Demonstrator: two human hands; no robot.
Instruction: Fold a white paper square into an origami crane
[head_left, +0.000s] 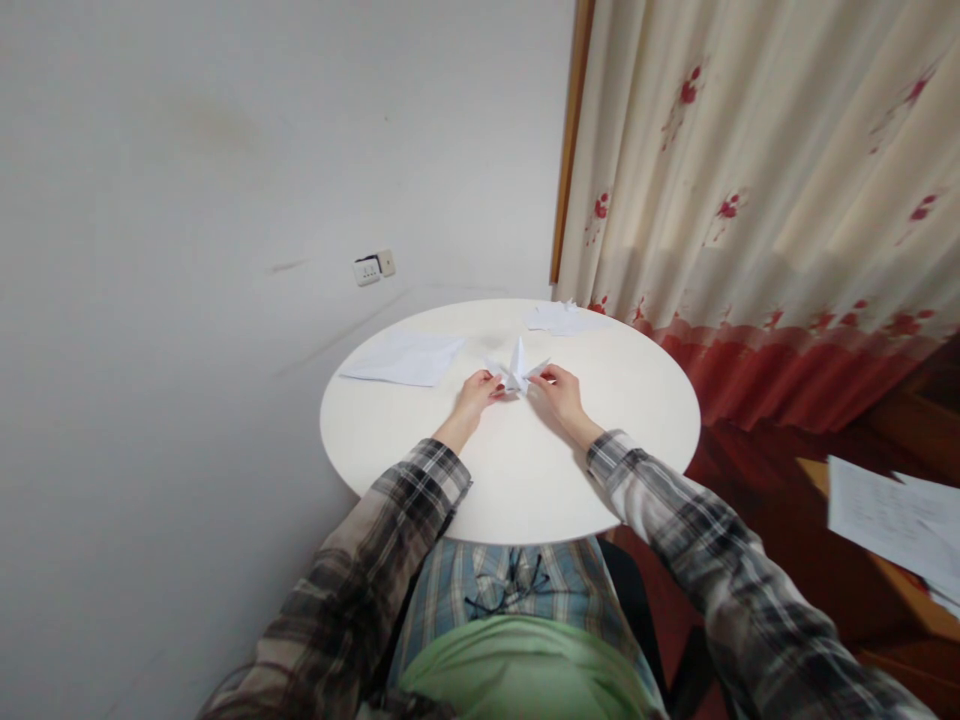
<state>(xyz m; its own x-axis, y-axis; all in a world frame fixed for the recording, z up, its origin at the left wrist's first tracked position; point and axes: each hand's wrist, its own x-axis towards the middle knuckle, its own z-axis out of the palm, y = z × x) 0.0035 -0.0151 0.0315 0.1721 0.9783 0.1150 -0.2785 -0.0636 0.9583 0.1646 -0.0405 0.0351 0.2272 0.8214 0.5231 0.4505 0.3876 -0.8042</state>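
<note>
A folded white paper figure, shaped like an origami crane with pointed tips, stands between my two hands above the middle of the round white table. On its left side, my left hand pinches the lower edge with closed fingers. My right hand grips the opposite side, thumb and fingers pressed together near a wing-like point. One tall tip rises upright at the centre. The fine folds are too small to make out.
White paper sheets lie at the table's left rear. More paper sits at the back edge. A wall with a socket borders the left, a flowered curtain the right. Printed sheets rest on wooden furniture at lower right.
</note>
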